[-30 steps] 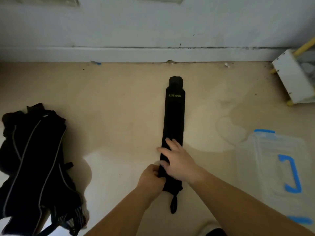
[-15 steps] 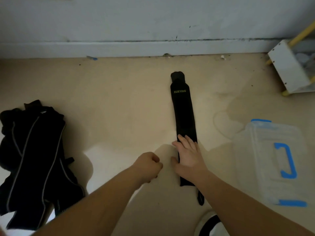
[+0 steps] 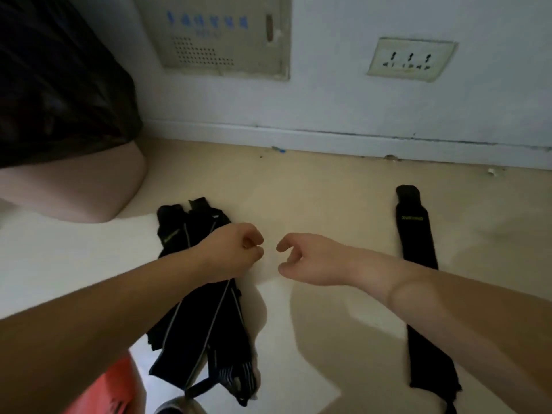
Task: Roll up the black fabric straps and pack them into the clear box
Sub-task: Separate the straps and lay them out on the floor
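Observation:
A long black fabric strap (image 3: 413, 231) with small yellow lettering lies flat and unrolled on the beige floor at the right; my right forearm crosses over its middle. A pile of several more black straps (image 3: 206, 330) with grey edging lies at the centre left. My left hand (image 3: 236, 249) hovers over the top of that pile with its fingers curled into a fist, holding nothing. My right hand (image 3: 304, 258) hangs just right of it, fingers and thumb loosely curved, empty. The clear box is out of view.
A black bag (image 3: 59, 79) sits on a pink rounded object (image 3: 89, 189) at the upper left. The wall behind carries a vented panel (image 3: 227, 34) and a socket plate (image 3: 412, 59). An orange object (image 3: 113, 383) shows at the bottom left.
My view swung left, so the box left the frame. My right hand lifted off the flat strap and both hands moved over to the pile of straps.

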Demonstrator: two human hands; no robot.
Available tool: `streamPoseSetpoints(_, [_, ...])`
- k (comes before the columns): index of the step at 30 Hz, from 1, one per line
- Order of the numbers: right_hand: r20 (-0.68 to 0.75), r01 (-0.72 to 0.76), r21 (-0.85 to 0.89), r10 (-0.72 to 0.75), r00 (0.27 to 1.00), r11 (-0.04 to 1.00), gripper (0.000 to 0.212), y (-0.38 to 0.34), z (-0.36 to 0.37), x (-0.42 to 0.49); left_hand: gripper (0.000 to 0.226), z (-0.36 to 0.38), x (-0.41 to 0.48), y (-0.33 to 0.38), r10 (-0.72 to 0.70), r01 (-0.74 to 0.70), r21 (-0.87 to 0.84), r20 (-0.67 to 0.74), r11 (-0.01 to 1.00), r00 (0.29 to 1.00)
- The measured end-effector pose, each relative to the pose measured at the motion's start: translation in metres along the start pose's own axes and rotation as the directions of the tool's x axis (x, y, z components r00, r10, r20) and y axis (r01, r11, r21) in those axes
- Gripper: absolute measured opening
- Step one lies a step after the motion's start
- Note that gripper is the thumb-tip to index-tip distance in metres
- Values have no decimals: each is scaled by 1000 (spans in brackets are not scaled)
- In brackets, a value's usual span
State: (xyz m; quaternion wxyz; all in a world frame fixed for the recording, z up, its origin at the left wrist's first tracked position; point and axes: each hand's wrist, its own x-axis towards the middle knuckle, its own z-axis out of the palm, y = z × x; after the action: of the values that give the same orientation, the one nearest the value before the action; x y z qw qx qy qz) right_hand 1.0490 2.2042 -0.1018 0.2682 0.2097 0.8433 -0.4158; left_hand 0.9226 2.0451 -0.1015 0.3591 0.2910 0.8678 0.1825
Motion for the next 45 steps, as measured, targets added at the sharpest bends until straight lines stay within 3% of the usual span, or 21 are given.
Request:
streamPoseSetpoints(2, [138, 32, -197, -4, 990, 980, 61, -30, 3, 18, 33, -7, 5, -47, -89, 79, -61, -180, 995, 980])
streamPoseSetpoints(5, [152, 3, -294, 43, 987, 956, 59, -55, 17, 49, 42, -8, 11, -103, -221, 207, -78, -338, 975, 915])
streamPoseSetpoints(7, [64, -8, -156, 18, 998, 988, 46, -59, 37, 66, 49, -4, 14, -130, -275, 254, -104, -351, 962, 895])
streamPoseSetpoints(9, [-63, -30, 114, 38, 997, 993, 36, -50, 66, 83, 53, 3, 15, -151, -323, 270, -196, -330, 943, 887])
streamPoseSetpoints(12, [-59, -114, 417, 152, 987, 902, 38, -32, 104, 98, 52, 17, 16, -163, -320, 243, -237, -384, 941, 866])
streamPoseSetpoints(16, [-12, -187, 583, 239, 971, 791, 41, -29, 110, 106, 35, 30, 11, -149, -273, 196, -214, -437, 957, 857])
streamPoseSetpoints(21, [58, -209, 823, 287, 956, 528, 48, -24, 103, 113, 20, 43, -6, -112, -249, 69, -494, -310, 866, 918])
streamPoseSetpoints(25, [64, -176, 874, 251, 966, 453, 46, -16, 88, 108, 25, 58, -35, -94, -218, 30, -554, -276, 832, 936])
streamPoseSetpoints(28, [7, -121, 867, 232, 973, 483, 39, -11, 82, 105, 33, 63, -51, -92, -272, 63, -621, -249, 781, 929])
streamPoseSetpoints(31, [-115, -35, 792, 205, 972, 610, 22, -15, 84, 100, 45, 53, -47, -96, -421, 121, -772, -201, 624, 885])
streamPoseSetpoints(35, [-247, 80, 636, 104, 963, 767, 31, -26, 90, 96, 31, 31, -28, -109, -484, 148, -811, -181, 566, 856])
streamPoseSetpoints(39, [-390, 174, 441, 13, 921, 881, 25, -38, 100, 97, 24, 19, -18, -105, -379, 90, -764, -211, 639, 901])
streamPoseSetpoints(41, [-374, 170, 504, 37, 927, 847, 23, -45, 97, 97, 27, 20, -21, -98, -320, 35, -757, -233, 652, 918])
streamPoseSetpoints(45, [-159, 35, 785, 147, 976, 618, 22, -51, 80, 89, 35, 27, -41, -93, -241, -7, -799, -190, 601, 952])
